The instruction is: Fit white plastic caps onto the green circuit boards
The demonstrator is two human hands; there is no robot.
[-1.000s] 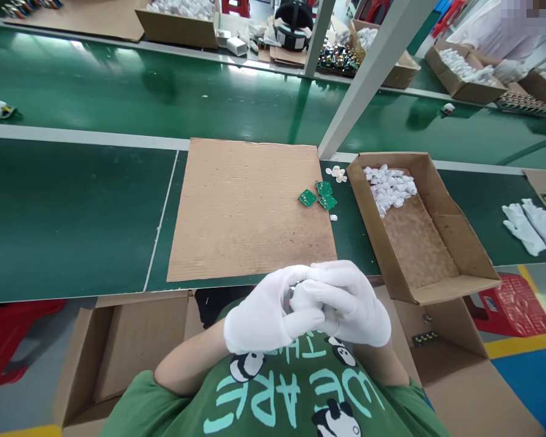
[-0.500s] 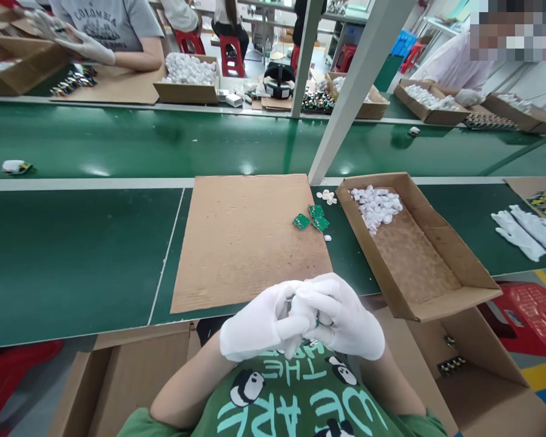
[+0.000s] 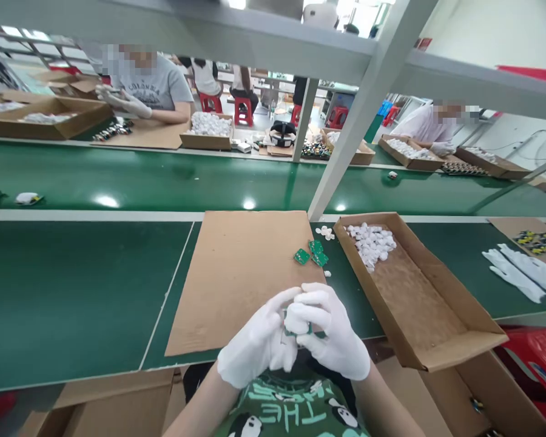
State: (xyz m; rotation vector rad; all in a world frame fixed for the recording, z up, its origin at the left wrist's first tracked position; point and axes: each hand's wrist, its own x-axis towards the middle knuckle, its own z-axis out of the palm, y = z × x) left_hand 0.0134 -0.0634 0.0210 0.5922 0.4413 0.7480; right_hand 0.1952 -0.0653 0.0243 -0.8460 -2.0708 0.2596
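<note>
Cradling a green-edged part (image 3: 290, 332) between left hand (image 3: 255, 343) and right hand (image 3: 334, 332), likely for steadiness, near loose circuit boards (image 3: 317, 256)

The green shirt (image 3: 316, 397) reads "THE", upside down; the grey shirt (image 3: 168, 79), apparently "COLOMBIA".

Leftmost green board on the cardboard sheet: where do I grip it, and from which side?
I'd pinch the leftmost green board by opposite edges, coming from the left: it looks thin and lies flat, the two other boards sit close on its right, and the cardboard sheet extends left.
</note>
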